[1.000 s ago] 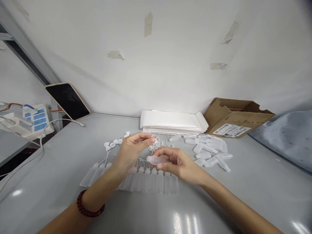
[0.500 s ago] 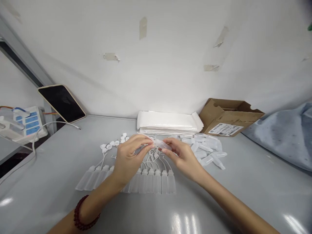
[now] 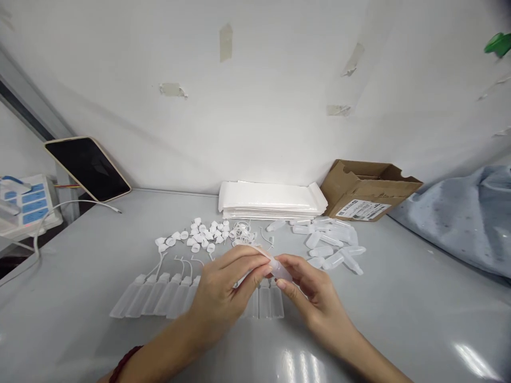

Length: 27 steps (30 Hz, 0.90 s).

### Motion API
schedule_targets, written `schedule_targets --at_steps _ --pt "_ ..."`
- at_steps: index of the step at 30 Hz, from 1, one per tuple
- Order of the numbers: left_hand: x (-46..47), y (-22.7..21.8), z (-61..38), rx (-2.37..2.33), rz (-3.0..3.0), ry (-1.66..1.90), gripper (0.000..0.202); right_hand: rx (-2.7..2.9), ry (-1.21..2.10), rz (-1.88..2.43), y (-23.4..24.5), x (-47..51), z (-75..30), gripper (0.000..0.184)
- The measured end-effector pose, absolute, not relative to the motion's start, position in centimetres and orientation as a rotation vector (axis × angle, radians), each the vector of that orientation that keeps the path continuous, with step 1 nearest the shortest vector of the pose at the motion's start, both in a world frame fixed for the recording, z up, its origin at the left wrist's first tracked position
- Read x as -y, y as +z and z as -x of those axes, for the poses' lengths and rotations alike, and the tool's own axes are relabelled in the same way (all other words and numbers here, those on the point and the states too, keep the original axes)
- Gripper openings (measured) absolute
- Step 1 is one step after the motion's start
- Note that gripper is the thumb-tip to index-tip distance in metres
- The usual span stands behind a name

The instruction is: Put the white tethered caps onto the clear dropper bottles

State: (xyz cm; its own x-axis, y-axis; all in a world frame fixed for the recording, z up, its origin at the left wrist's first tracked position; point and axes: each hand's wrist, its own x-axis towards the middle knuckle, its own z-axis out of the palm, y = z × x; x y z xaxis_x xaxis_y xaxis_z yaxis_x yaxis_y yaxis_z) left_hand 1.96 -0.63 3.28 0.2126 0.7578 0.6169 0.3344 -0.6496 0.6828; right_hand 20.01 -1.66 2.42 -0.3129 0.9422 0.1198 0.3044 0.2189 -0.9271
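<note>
My right hand [image 3: 309, 290] is closed around a small translucent plastic bottle [image 3: 280, 271], held just above the grey table [image 3: 399, 319]. My left hand [image 3: 225, 292] pinches at the bottle's neck with thumb and fingertips; what it pinches there is hidden. Under my hands lies a row of several capped bottles [image 3: 159, 295], side by side. Beyond them are loose white caps [image 3: 199, 234] and thin tethered parts [image 3: 243, 231]. A heap of uncapped bottles [image 3: 331, 244] lies to the right.
A stack of white padded bags [image 3: 271, 201] lies against the wall. An open cardboard box [image 3: 369, 190] stands to its right, and blue-grey cloth [image 3: 463, 218] beyond that. A tablet [image 3: 88, 167] leans at the left, with a white cable [image 3: 59, 210] and a power strip [image 3: 24, 199].
Both hands came down and toward me from over the loose caps to just above the row of bottles. The bottle stayed in my right hand. The camera tilted slightly.
</note>
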Motion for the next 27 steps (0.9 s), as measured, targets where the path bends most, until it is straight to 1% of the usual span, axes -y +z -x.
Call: schedule_targets --at_steps 4,8,13,16,19,21,24,27 --pt "1.0 3.7 -2.2 -1.083 -2.001 1.401 0.012 1.763 1.063 1.151 2.4 1.9 -20.1 0.021" --pt "1.2 4.2 -2.2 -1.17 -1.856 1.303 0.006 1.788 0.995 1.115 2.3 2.1 -20.1 0.021" --pt "1.1 4.1 -1.9 -1.187 -1.7 1.168 0.005 1.867 0.879 1.068 2.1 2.2 -20.3 0.026" --pt "0.9 4.0 -1.7 -1.147 -1.647 1.078 0.005 1.974 0.769 1.031 1.9 2.3 -20.2 0.036" --pt "0.7 4.1 -1.6 -1.135 -1.629 1.022 0.007 2.079 0.537 0.965 1.5 2.2 -20.2 0.054" --pt "0.6 4.2 -1.5 -1.121 -1.621 1.011 0.008 2.134 0.388 0.95 1.2 2.1 -20.3 0.063" --pt "0.5 4.2 -1.4 -1.095 -1.602 0.991 0.009 2.192 0.262 0.967 0.9 2.1 -20.4 0.066" --pt "0.5 4.1 -1.3 -1.094 -1.587 0.949 0.009 2.218 0.224 0.996 0.9 2.3 -20.5 0.065"
